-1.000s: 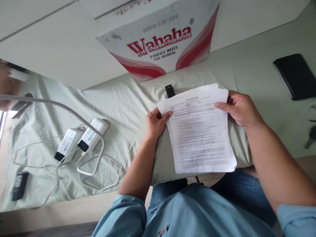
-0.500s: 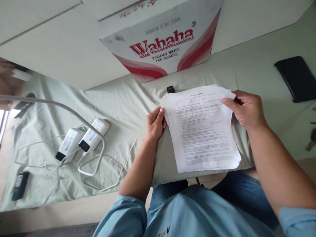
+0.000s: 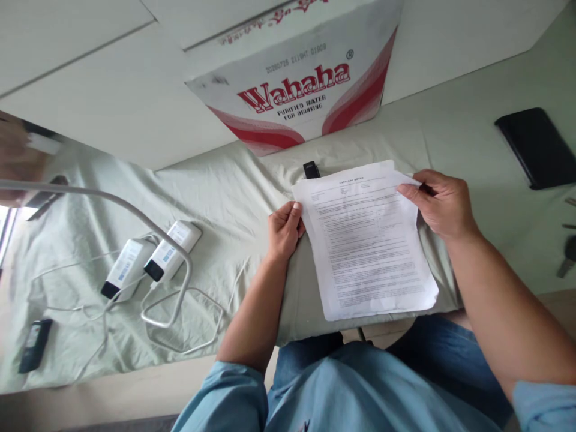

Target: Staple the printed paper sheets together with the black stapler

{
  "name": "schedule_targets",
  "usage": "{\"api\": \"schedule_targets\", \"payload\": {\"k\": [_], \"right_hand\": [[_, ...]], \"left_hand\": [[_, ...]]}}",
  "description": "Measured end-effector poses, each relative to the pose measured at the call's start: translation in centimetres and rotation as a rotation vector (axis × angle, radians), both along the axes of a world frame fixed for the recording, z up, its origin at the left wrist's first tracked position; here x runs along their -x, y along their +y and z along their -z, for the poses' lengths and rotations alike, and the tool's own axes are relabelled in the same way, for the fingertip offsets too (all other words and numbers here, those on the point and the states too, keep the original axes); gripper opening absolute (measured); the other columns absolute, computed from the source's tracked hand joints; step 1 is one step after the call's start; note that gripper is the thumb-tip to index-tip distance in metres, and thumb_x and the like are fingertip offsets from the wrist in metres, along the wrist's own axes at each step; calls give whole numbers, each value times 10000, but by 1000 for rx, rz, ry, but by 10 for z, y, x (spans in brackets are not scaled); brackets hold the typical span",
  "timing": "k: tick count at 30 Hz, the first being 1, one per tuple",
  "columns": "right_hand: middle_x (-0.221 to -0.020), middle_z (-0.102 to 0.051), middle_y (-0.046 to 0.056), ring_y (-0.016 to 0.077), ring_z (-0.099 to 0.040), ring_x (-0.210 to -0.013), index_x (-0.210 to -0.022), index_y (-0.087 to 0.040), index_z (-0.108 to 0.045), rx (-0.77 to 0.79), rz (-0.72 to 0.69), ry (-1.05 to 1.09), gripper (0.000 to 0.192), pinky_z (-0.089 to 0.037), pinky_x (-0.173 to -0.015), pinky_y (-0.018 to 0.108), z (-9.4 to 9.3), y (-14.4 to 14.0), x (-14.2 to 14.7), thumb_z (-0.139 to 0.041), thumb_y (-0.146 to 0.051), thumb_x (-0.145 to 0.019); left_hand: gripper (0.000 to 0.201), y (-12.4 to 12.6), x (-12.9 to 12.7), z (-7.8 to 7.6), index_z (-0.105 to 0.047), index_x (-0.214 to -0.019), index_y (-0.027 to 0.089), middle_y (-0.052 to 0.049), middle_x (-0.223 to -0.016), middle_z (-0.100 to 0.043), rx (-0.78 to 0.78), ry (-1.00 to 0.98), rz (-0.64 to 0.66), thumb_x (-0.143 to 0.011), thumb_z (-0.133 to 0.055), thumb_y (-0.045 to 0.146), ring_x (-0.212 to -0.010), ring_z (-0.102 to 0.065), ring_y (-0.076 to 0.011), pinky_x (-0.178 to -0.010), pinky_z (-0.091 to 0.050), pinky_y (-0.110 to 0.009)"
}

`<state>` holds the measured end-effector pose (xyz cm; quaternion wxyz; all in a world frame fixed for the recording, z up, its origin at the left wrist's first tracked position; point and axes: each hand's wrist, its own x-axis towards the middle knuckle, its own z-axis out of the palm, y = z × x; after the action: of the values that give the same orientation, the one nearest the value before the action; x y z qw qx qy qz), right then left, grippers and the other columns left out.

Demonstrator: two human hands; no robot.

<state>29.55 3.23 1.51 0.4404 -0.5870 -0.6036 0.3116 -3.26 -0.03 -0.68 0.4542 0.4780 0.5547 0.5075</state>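
Observation:
A stack of printed white paper sheets (image 3: 366, 240) lies on a pale green cloth (image 3: 234, 198) in front of me. My left hand (image 3: 283, 228) rests at the stack's left edge, fingers curled against the upper left corner. My right hand (image 3: 438, 201) pinches the upper right corner between thumb and fingers. A small black object (image 3: 310, 170) pokes out from behind the top edge of the papers.
A red and white "Wahaha" cardboard box (image 3: 301, 84) stands behind the papers. Two white power banks (image 3: 150, 259) with white cables lie at the left beside a bent grey metal tube (image 3: 135, 216). A black device (image 3: 33, 344) is far left, a black case (image 3: 535, 147) far right.
The sheets were squared up: the fanned top edges have come together. My left thumb slid off the page face to the stack's left edge. My right hand stayed on the upper right corner.

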Motion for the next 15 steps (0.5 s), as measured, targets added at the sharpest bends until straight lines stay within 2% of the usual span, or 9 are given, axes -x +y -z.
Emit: {"api": "schedule_targets", "payload": {"k": [8,12,15], "right_hand": [[-733,-584,12,216,-523,-690,-820,-316,-733,2,-7,-21,451,-450,-681,403,-1,1,1,-830,-756,-853],[-735,-614,0,212,-562,-693,-895,-316,-779,1,7,-5,355,-465,-682,395,6,0,-1,-868,-659,-868],[-788,-692,4,220,-624,-726,-979,-311,-802,-13,26,51,279,-511,-703,399,11,1,-2,-879,-564,-891]], "left_hand": [[657,1,-5,-4,-571,-659,220,66,-488,-419,26,-53,-2,-860,-853,780,-401,-307,-66,-385,-223,-254],[671,1,-3,-2,-526,-638,221,62,-487,-429,21,-13,-4,-897,-836,757,-413,-330,-67,-395,-234,-250],[653,1,0,2,-520,-645,225,58,-488,-447,22,15,-21,-942,-810,728,-413,-346,-71,-399,-241,-255]]}}
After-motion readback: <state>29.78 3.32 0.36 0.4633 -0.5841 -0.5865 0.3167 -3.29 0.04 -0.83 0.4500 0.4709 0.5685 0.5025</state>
